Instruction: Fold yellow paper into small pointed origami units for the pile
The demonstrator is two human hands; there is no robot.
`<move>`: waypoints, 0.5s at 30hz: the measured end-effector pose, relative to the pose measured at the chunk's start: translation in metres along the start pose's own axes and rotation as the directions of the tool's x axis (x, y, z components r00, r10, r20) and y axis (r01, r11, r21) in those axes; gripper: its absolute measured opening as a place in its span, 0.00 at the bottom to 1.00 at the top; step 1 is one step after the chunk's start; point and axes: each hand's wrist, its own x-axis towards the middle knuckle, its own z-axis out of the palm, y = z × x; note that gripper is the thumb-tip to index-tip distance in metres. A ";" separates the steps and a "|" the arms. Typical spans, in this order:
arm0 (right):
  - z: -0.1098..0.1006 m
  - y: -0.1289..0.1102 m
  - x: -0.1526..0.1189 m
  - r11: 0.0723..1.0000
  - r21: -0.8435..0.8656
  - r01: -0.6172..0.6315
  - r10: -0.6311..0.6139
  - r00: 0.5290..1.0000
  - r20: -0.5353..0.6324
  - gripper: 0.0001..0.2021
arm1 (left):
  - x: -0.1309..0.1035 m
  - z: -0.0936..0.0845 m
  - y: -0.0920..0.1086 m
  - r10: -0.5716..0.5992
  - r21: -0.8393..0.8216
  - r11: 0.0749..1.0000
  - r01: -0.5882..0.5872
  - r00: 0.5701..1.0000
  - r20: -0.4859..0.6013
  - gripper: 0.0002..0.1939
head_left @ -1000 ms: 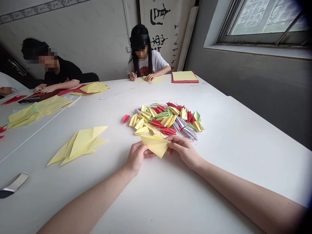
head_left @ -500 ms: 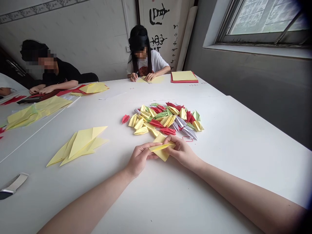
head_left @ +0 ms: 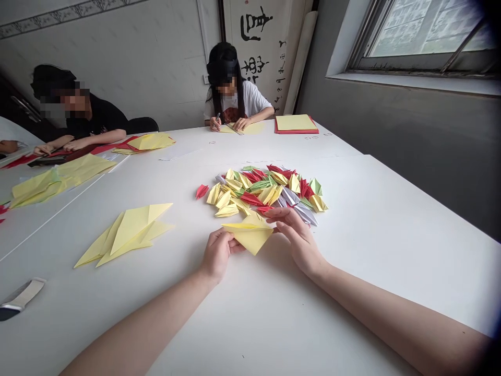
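The white desk (head_left: 391,230) spreads under everything, and behind it hangs a scroll (head_left: 266,52) with large black brush characters and a column of smaller ones, which I cannot read with certainty. On the desk, a heap of small folded papers (head_left: 270,190) in yellow, red, green and lilac lies just beyond the two hands; a few larger folded yellow sheets (head_left: 129,227) lie off to the left, nearer the left hand (head_left: 217,253) than the right hand (head_left: 299,240). The yellow paper (head_left: 252,235) is up between the hands, on the near side of the heap, its long folded edge running crosswise from left to right and one point aimed back towards the wearer. The left grip pinches its left end, thumb on the near face. The right grip is loosely spread beside the right corner — whether a fingertip brushes the paper, I cannot tell. A watch (head_left: 27,295) lies far to the left with no brand legible, and small reddish marks (head_left: 313,137) near the desk's far edge are too small to read.
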 end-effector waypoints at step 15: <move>0.003 -0.005 -0.013 0.785 -0.322 0.529 -0.429 0.840 0.333 0.13 | -0.003 -0.007 0.000 -0.035 0.077 0.997 0.012 0.954 0.298 0.16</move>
